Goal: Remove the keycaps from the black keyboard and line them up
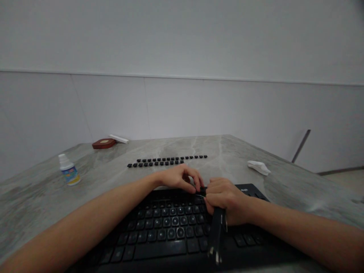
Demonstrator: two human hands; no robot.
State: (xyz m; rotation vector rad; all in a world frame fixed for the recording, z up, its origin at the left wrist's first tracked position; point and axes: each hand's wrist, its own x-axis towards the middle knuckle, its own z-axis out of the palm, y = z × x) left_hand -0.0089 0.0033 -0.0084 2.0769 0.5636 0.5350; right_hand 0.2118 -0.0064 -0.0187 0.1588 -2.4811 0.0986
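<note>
A black keyboard (pixel 159 223) lies in front of me, with the keys along its top edge partly hidden by my hands. My right hand (pixel 224 199) is wrapped round a black-handled tool (pixel 216 231), whose exact kind I cannot make out. A thin metal tip pokes out of that fist to the left, low over the upper keys. Close beside it, my left hand (pixel 182 178) bends down to the keyboard's top edge, thumb and index fingertips nearly together. Whatever may be between them is too small to see. Beyond the keyboard, small black keycaps (pixel 161 163) lie in two rows.
The grey marbled table (pixel 113 174) reaches back to a white wall. On its left stands a white bottle (pixel 69 172) with a blue and yellow label. A brown case (pixel 104 143) and a white strip (pixel 119 139) lie far back left. At right is a crumpled white cloth or tissue (pixel 258 167).
</note>
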